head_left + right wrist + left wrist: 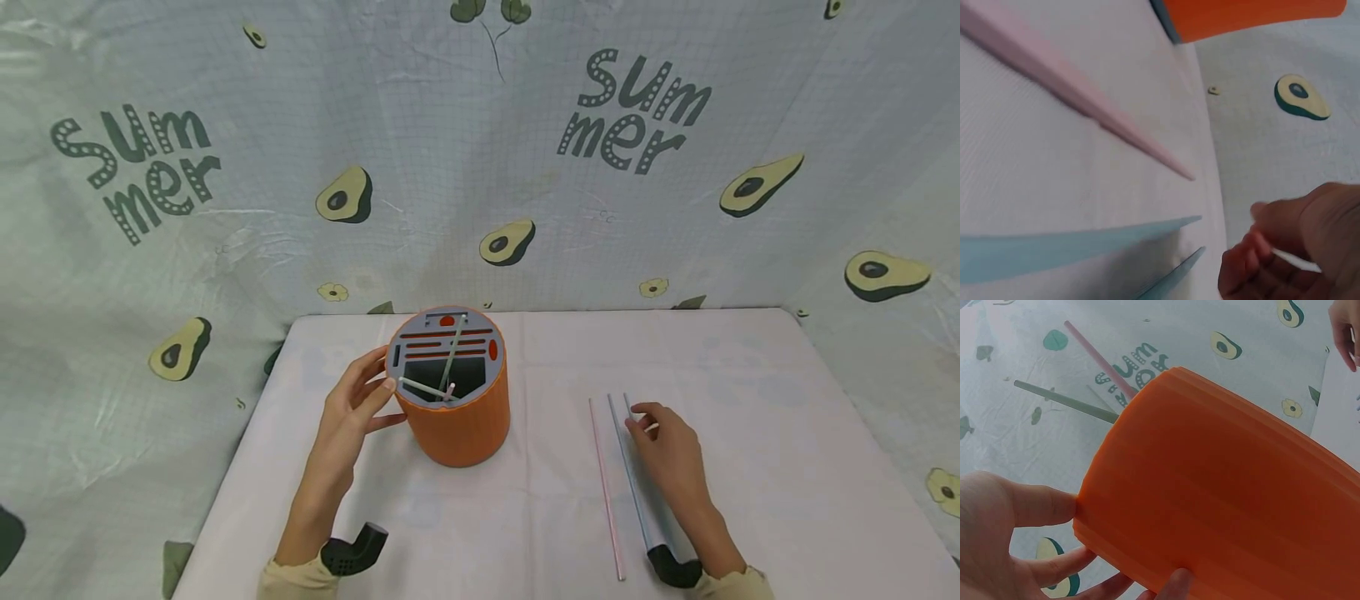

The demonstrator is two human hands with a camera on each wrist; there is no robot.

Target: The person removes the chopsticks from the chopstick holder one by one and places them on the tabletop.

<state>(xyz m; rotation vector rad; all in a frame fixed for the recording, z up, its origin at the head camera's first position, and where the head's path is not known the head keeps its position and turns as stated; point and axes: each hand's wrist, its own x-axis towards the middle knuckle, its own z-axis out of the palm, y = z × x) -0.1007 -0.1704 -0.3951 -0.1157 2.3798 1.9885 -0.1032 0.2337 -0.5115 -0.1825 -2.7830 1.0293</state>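
My left hand holds the side of an orange round desk organizer with a grey slotted top, thumb near its rim. Pale green straws and a pink straw stick out of its large opening. To the right, a pink straw and two light blue straws lie side by side on the table. My right hand, fingers loosely bent, hovers by the far end of the rightmost blue straw. In the right wrist view its fingertips are just beside that tip, with nothing between them.
The white table ends at the back against a hanging cloth printed with avocados and lettering. Black wrist-camera mounts sit at both wrists, the right one overlapping the near ends of the blue straws.
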